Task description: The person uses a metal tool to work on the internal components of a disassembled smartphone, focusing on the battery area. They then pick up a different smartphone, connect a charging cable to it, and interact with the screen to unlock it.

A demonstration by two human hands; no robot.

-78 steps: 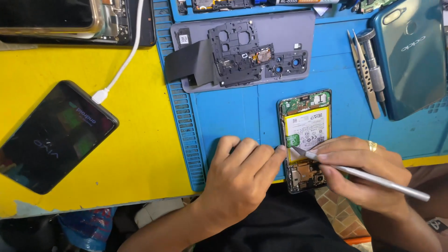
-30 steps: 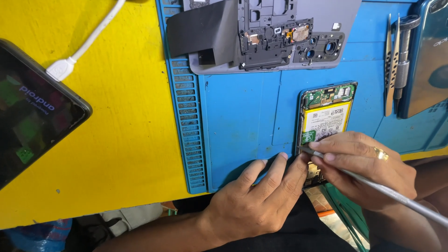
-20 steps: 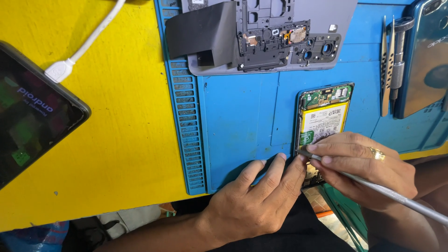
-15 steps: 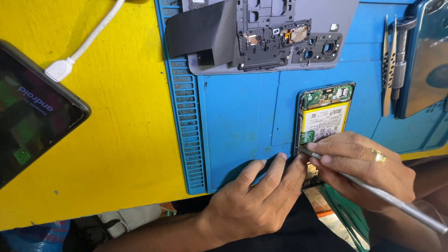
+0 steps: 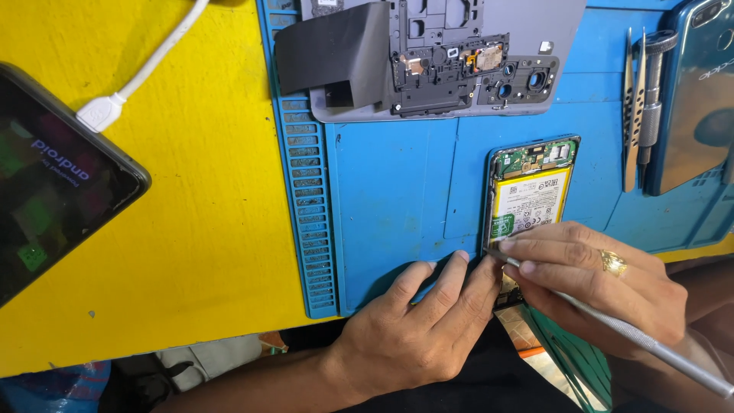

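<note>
Opened phone [image 5: 530, 200] lies on blue mat [image 5: 397, 206], left hand [image 5: 417, 329] fingers spread flat touching its lower edge, right hand [image 5: 604, 287] pinching metal tool [image 5: 634, 333], tip at phone's left side.

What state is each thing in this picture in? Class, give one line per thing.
Opened phone: back off, battery and board exposed.
Grey back cover: detached, inner side up.
Black phone: screen lit, white cable plugged in.
Left hand: flat, steadying the opened phone.
Right hand: gripping a metal tool.
</note>
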